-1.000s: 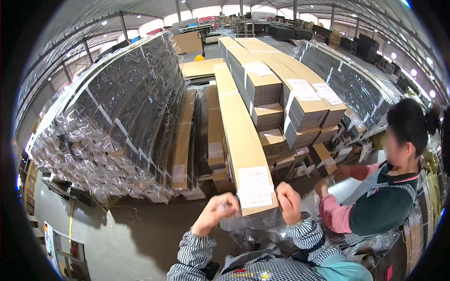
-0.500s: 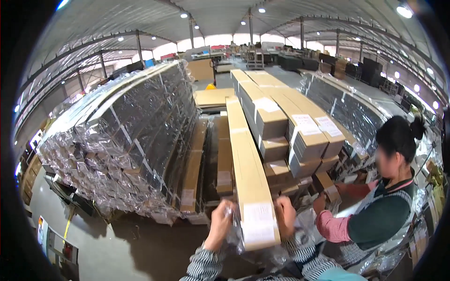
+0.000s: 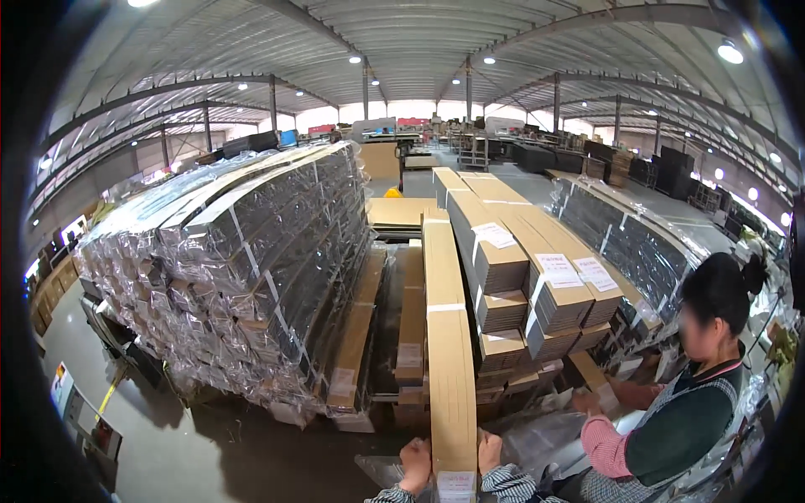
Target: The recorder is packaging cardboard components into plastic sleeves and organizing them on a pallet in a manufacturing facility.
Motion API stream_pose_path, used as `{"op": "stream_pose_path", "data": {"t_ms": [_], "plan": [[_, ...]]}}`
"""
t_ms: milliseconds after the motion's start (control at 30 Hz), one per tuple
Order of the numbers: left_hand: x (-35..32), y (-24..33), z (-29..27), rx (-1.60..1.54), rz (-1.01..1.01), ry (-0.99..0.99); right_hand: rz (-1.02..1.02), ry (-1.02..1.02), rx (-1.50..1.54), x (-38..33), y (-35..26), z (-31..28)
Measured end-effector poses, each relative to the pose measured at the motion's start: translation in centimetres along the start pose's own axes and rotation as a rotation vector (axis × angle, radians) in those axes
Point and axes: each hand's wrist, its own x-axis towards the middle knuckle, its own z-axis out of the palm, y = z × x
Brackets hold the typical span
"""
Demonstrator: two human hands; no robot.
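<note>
A long narrow brown cardboard box (image 3: 448, 352) runs from the low middle of the view away toward the stacks, a white label on its near end. My left hand (image 3: 414, 465) grips the near end on its left side. My right hand (image 3: 489, 451) grips it on the right side. Both forearms wear checked sleeves. Clear plastic film (image 3: 537, 436) lies crumpled beside my right hand.
A big stack of plastic-wrapped long profiles (image 3: 243, 268) fills the left. Stacked long cardboard boxes (image 3: 520, 277) stand to the right. Another person (image 3: 688, 394) in a dark vest stands at the right, bent toward the stacks. More wrapped profiles (image 3: 637, 251) lie behind them.
The view has tilted up, so my hands and the box end now sit at the bottom edge. Both hands have shifted from the plastic at the box's end to gripping its sides.
</note>
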Motion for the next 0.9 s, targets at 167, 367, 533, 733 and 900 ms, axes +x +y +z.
{"op": "stream_pose_path", "data": {"t_ms": [167,367,533,733,900], "plan": [[-2.3,-1.3,-1.1,0.531,0.084,-0.026,0.17,0.063,0.327,-2.5,13.9,1.2],[-1.8,-8.2,-5.8,0.555,-0.094,-0.318,0.598,-0.29,0.388,-4.0,15.4,0.7],[3.5,-1.2,-1.7,0.209,0.012,-0.214,0.103,-0.252,0.435,2.9,2.5,1.2],[-2.1,-5.2,-8.3,0.294,0.098,-0.197,-0.005,-0.169,0.396,-5.5,5.2,4.2],[-2.2,0.9,-9.7,0.505,0.239,-0.06,0.502,-0.058,1.114,-4.9,-5.4,5.6]]}}
